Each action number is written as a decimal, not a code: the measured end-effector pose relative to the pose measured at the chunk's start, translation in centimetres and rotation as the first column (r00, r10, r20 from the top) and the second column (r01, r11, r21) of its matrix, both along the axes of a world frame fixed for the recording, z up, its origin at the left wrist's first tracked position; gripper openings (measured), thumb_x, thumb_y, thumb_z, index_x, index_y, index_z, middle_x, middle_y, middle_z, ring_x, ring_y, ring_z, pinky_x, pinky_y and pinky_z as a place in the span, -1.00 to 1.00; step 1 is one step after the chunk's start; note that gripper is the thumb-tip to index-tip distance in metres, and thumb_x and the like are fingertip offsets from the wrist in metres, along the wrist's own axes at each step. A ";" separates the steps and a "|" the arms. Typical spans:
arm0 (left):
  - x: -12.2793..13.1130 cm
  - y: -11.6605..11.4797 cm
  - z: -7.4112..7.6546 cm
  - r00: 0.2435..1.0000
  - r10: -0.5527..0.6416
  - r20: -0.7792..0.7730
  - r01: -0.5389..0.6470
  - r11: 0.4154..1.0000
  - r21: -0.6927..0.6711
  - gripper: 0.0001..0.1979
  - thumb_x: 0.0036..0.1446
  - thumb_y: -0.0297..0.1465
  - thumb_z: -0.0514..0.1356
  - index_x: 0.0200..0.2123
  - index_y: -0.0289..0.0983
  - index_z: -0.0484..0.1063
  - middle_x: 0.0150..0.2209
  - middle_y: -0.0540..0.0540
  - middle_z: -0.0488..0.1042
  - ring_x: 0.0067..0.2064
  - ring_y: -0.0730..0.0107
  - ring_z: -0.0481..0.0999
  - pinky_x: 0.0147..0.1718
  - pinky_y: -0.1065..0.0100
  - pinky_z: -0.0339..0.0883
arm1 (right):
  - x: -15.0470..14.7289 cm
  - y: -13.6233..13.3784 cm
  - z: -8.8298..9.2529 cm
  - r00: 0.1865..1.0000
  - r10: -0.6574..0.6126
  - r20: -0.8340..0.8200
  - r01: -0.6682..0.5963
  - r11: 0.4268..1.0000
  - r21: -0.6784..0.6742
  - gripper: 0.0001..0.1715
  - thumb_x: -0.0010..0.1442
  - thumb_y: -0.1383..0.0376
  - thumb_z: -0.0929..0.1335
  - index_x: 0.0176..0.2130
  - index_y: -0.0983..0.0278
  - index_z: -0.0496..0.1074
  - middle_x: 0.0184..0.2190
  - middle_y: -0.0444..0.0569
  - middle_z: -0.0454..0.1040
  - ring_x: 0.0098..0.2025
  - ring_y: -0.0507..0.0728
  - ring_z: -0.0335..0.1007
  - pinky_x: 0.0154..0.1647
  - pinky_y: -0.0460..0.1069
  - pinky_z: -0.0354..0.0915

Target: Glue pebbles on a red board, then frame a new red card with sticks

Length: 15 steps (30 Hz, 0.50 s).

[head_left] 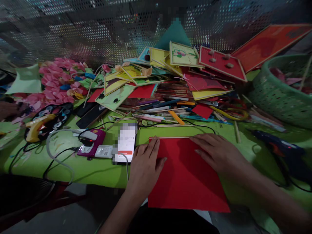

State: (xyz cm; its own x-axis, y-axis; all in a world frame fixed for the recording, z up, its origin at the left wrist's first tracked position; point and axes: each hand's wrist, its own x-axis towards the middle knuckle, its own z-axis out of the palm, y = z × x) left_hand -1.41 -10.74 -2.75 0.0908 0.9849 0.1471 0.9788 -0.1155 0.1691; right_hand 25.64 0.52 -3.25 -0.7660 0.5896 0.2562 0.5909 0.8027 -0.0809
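Note:
A red sheet of paper or card (187, 182) lies on the green table in front of me, its near edge reaching past the table edge. Along its far edge runs a thin wooden stick (173, 137). My left hand (147, 159) rests at the sheet's far left corner, fingers stretched out and the tips on the stick's left end. At the far right corner, my right hand (216, 149) lies with fingers extended, its fingertips touching the stick's right end. Neither hand grips anything.
A phone with a lit screen (125, 143) and a purple power strip (92, 143) sit left. A blue glue gun (280, 143) lies right, a yellow one (39, 126) far left. Behind are pens, stick-framed cards (182, 55), pink paper flowers (58, 76) and a green basket (280, 91).

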 end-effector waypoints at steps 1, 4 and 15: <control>0.0 0.0 0.0 1.000 -0.001 -0.007 0.001 1.000 0.002 -0.42 0.42 -0.23 0.12 0.40 -0.35 0.23 0.34 -0.28 0.39 0.13 -0.01 0.47 0.13 -0.01 0.37 | 0.0 0.0 0.0 1.000 -0.005 0.001 0.005 1.000 -0.003 -0.53 0.47 0.23 0.20 0.21 0.27 0.49 0.07 0.18 0.59 0.05 0.32 0.51 0.02 0.27 0.45; 0.0 0.0 0.1 1.000 -0.012 -0.021 0.012 1.000 0.002 -0.42 0.43 -0.23 0.12 0.40 -0.38 0.23 0.34 -0.30 0.38 0.12 -0.01 0.46 0.12 -0.02 0.38 | -0.1 -0.1 0.2 1.000 -0.008 0.012 0.008 1.000 0.008 -0.53 0.47 0.21 0.20 0.20 0.29 0.49 0.07 0.17 0.59 0.05 0.33 0.51 0.01 0.27 0.45; 0.2 0.0 0.2 0.999 -0.003 -0.039 0.002 0.999 -0.033 -0.42 0.42 -0.23 0.13 0.40 -0.37 0.23 0.34 -0.29 0.37 0.14 -0.01 0.46 0.13 -0.01 0.38 | -0.2 -0.1 -0.3 0.999 -0.011 0.047 0.007 0.998 0.066 -0.50 0.48 0.16 0.18 0.20 0.31 0.47 0.06 0.17 0.60 0.03 0.33 0.52 -0.02 0.24 0.41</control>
